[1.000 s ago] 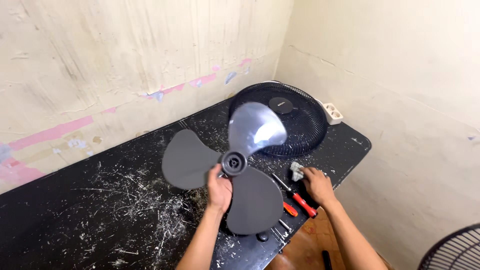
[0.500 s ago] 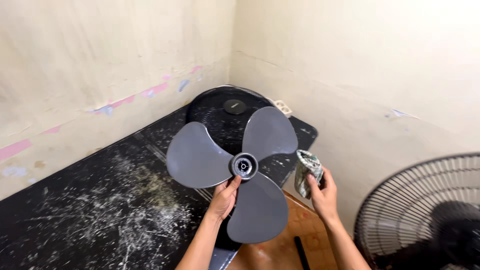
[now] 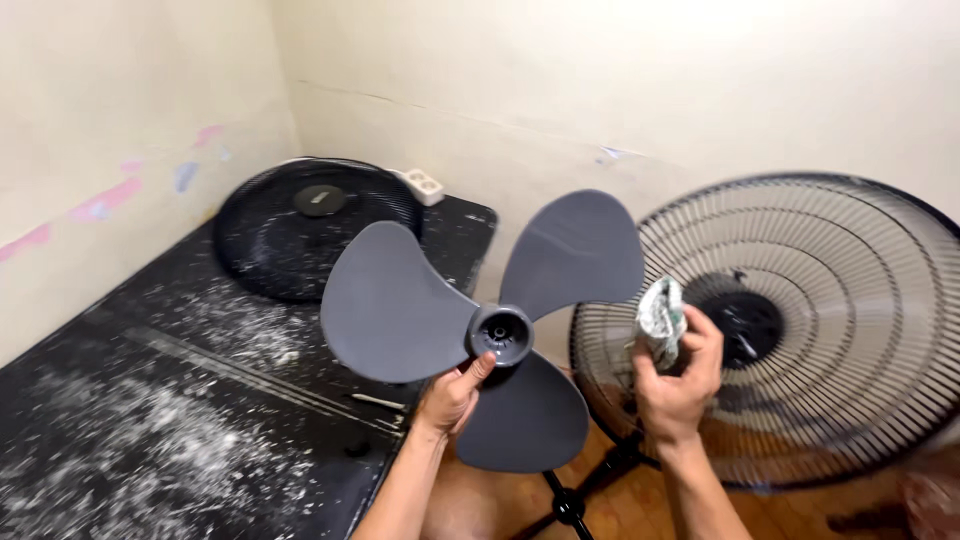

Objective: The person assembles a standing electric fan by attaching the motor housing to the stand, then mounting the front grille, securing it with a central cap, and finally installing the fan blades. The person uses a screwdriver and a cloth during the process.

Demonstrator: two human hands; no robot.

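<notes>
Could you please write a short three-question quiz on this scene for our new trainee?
1. True or false: the left hand holds the grey three-bladed plastic fan blade near its hub.
2. What does the right hand hold? A) a red screwdriver B) a crumpled pale cloth C) a white socket block
3. Where does the round black wire fan grille lie?

Key: 1. True. 2. B. 3. On the scratched black table, in the corner by the walls.
</notes>
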